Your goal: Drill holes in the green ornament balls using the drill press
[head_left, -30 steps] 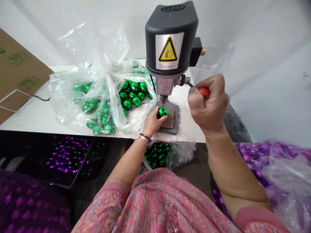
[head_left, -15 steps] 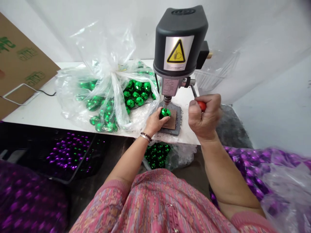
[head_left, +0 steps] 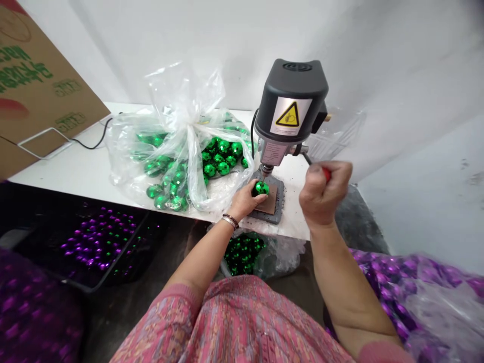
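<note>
A small bench drill press [head_left: 293, 103] with a black motor housing and a yellow warning label stands on the white table. My left hand [head_left: 245, 200] grips a shiny green faceted ball [head_left: 260, 188] between thumb and fingers, on a brown pad [head_left: 269, 204] over the grey base [head_left: 270, 218]. Just above the ball is the drill chuck [head_left: 266, 168] with its bit; I cannot tell whether the bit touches it. My right hand [head_left: 324, 189] is closed around the red knob [head_left: 326, 174] of the drill's feed lever.
Left of the drill lies a knotted clear plastic bag [head_left: 189, 136] with many green balls [head_left: 223, 159]. A cardboard box [head_left: 45, 85] stands far left. Below are a black crate [head_left: 100, 282] of purple and green balls, a bag of green balls [head_left: 244, 252], and purple balls [head_left: 401, 282] at right.
The view has shifted, so the drill and table appear lower. The drill bit shows clear of more of the ball's top, with the ball still in my left hand and the lever in my right.
</note>
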Demonstrator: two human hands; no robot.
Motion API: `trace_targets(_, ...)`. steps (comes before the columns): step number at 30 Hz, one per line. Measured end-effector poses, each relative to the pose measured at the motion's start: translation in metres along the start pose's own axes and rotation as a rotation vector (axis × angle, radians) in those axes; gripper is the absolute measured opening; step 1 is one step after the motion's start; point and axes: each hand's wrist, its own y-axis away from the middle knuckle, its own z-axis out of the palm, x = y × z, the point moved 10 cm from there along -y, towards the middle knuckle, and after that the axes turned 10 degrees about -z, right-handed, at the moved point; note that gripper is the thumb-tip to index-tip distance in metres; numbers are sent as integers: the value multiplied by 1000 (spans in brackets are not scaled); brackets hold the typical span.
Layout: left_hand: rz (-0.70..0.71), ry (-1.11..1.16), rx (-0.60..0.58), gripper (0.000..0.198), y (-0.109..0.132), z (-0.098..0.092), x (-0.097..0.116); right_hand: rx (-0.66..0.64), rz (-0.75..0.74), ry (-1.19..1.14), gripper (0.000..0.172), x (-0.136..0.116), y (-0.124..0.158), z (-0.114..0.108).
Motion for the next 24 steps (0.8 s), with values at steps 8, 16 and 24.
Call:
trace_targets(8, 143, 145, -265, 62, 34, -7, -7, -53, 178, -53, 24, 7, -52, 15)
trace_targets(16, 147, -129, -115, 47, 25, -71, -10, -47, 187, -87, 21, 11, -40, 12)
trace_targets(24, -217, -489, 264, 60, -72, -106, -37, -101, 190, -39, 19, 10, -38, 13)
